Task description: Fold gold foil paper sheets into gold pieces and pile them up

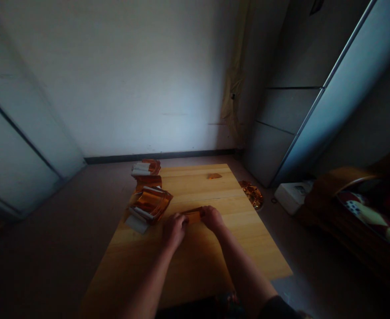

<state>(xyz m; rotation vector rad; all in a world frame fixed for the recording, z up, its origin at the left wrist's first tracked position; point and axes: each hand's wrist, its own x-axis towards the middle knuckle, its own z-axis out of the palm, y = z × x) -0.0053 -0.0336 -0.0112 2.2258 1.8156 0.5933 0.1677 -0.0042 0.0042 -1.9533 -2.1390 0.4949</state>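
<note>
Between my two hands, low over the middle of the wooden table (214, 252), is a small orange-brown shiny sheet (194, 216). My left hand (175, 228) has its fingers closed on the sheet's left end. The right end is pinched by my right hand (212, 217). A darker strip runs along the sheet's far edge; whether it is a fold cannot be made out. Left of my left hand lies a pile of similar orange sheets (151, 201) with white pieces among them. One flat white piece (137, 224) sits at the pile's near side.
A small orange scrap (214, 176) lies near the table's far edge. More orange and white pieces (146, 167) are at the far left corner. Beyond the right edge, a container of crumpled orange foil (252, 195) stands low, with a white box (291, 198) farther right.
</note>
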